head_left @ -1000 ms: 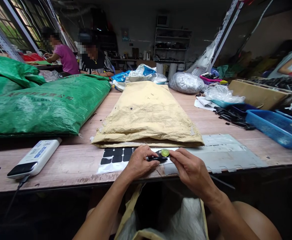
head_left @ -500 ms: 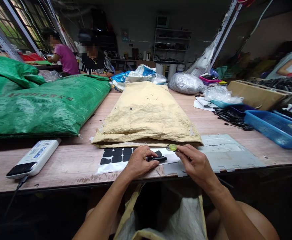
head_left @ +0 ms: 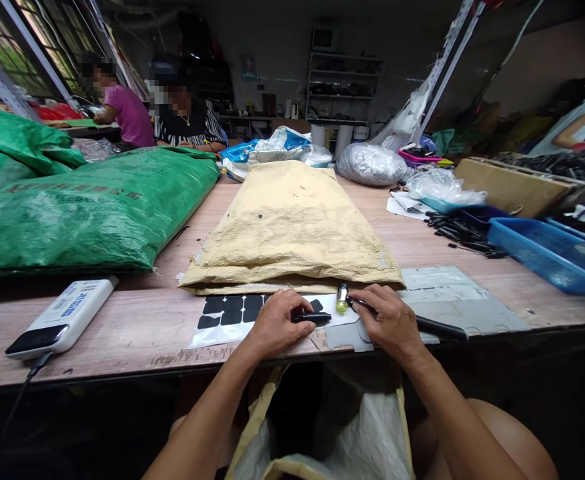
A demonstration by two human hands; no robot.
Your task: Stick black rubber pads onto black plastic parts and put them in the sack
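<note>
My left hand [head_left: 281,321] rests on the table's front edge, thumb and fingers closed on a short black pen-like piece [head_left: 315,317] that points right. Under it lies a white sheet with black rounded squares [head_left: 232,310]. My right hand [head_left: 386,317] grips a small hammer by its black handle [head_left: 442,328], which sticks out to the right past the palm. The silver hammer head [head_left: 341,299] has a yellow-green face turned toward me, just above and right of the black piece. A grey plate [head_left: 465,300] lies under the right hand's side.
A flat tan sack [head_left: 292,220] lies directly ahead. Left are a green sack [head_left: 97,207] and a white power bank [head_left: 65,317] with a cable. Right are loose black parts [head_left: 465,233] and a blue tray [head_left: 547,253]. An opened sack [head_left: 342,433] is at my lap. Other people sit farther off.
The hammer has turned in my right hand: its yellow-green face now points toward me and the handle shows to the right. My left hand keeps the black piece in nearly the same place.
</note>
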